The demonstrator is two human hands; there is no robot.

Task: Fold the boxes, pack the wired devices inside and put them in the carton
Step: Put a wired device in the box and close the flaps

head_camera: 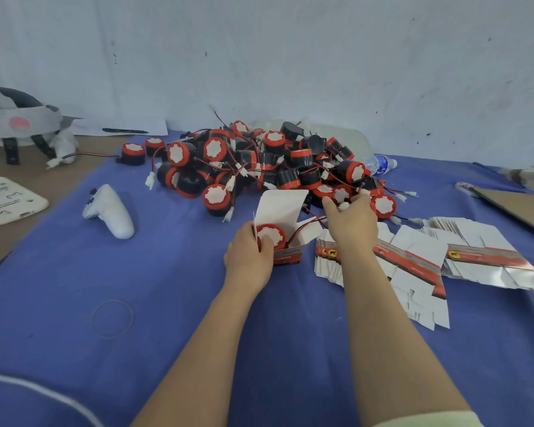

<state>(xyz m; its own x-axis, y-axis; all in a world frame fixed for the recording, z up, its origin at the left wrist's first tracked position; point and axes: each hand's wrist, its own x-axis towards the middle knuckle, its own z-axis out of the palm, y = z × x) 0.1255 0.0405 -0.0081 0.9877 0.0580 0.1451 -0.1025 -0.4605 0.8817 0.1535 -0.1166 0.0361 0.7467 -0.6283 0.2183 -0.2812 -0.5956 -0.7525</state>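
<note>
Packing step: left hand grips the open box on the counter, thumb pressing the device seated inside. Right hand pinches the white plug; the wire stretches outside the box, beside the pile. Next, probably: coil wire in, then close flap.

The bare left hand and bare right hand join uncovered forearms. A pale cream fabric sleeve hem covers the right upper arm.
</note>
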